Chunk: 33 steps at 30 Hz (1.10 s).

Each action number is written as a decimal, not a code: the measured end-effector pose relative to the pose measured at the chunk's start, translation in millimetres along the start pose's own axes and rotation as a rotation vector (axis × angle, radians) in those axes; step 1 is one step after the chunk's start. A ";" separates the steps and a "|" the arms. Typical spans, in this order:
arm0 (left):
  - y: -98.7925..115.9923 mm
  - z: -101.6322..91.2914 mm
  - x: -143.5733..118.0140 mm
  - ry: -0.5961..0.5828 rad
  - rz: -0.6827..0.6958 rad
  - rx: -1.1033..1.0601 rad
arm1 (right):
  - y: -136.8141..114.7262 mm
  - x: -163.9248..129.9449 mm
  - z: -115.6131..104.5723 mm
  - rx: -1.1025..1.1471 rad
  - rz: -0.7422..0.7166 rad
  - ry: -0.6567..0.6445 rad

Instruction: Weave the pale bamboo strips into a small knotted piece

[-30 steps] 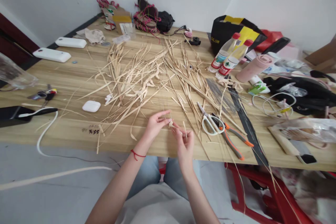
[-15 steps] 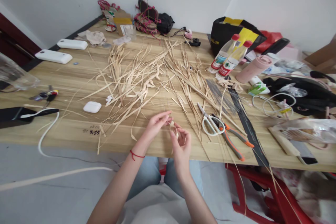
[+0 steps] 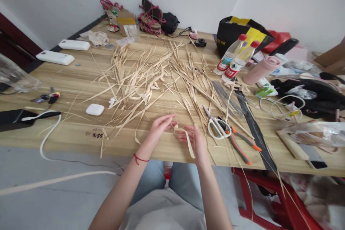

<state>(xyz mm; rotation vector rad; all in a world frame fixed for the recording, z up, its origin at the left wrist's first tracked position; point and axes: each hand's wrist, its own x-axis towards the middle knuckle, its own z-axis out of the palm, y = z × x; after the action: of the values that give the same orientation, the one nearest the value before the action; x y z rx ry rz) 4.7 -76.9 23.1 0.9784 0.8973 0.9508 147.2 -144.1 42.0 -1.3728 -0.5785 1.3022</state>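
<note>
Most of the straw (image 3: 151, 75) lies loose and unworked, spread in a broad heap across the wooden surface (image 3: 67, 79) — by the look of it, the work is at an early stage, with only one strip in hand. White-handled scissors (image 3: 215, 124) rest just right of the hands, untouched. The left hand (image 3: 161, 126) pinches one end of a pale straw strip (image 3: 185, 137) between thumb and fingertips; the right hand (image 3: 195, 138), fingers loosely curled, holds the strip further along — its free end hangs past the surface edge.
</note>
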 end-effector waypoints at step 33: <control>-4.4 7.7 -0.5 -0.137 0.017 0.135 | 20.7 4.0 18.8 -0.107 -0.298 0.164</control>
<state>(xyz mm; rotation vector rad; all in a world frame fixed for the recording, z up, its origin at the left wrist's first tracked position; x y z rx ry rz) 12.6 -80.5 21.3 1.1536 0.8471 0.8354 124.7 -139.3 25.6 -1.4042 -0.7172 0.9226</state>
